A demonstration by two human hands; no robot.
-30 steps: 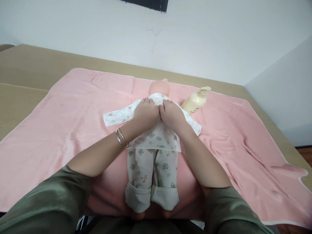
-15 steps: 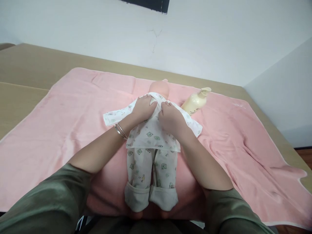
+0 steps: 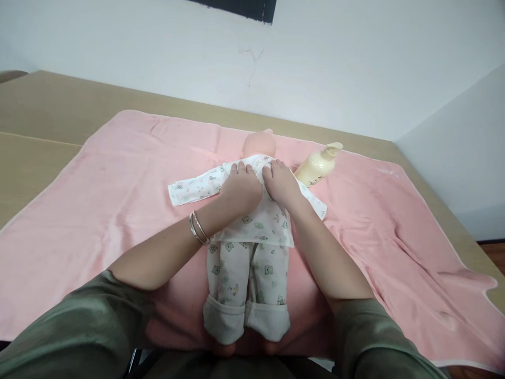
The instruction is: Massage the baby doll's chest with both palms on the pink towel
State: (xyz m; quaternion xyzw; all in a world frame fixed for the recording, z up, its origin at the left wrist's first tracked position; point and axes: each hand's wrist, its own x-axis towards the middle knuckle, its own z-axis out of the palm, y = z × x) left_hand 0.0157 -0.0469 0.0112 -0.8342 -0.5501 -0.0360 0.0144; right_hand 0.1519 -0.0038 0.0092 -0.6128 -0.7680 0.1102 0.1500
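A baby doll (image 3: 259,143) lies on a pink blanket, its feet toward me, wearing a white printed baby shirt (image 3: 252,227) and matching trousers (image 3: 232,268) with turned-up cuffs. My left hand (image 3: 241,189) is on the upper part of the shirt, fingers bent over the cloth below the collar, thumb hidden. Close beside it, my right hand (image 3: 281,183) has its bent fingers on the cloth at the other side of the collar. Both hands seem closed on the shirt, though the cloth between the fingers is mostly hidden. The sleeves spread out to both sides.
A cream pump bottle (image 3: 317,166) leans or lies by the doll's right-hand sleeve. The pink blanket (image 3: 130,173) covers much of the wooden table (image 3: 59,105). Behind the table stands a white wall (image 3: 335,68) with a dark panel (image 3: 252,9) at the top.
My left hand has turned, its fingers now pointing toward the collar and the thumb out of sight. My right hand has moved slightly up. The collar has shifted, showing more of the head.
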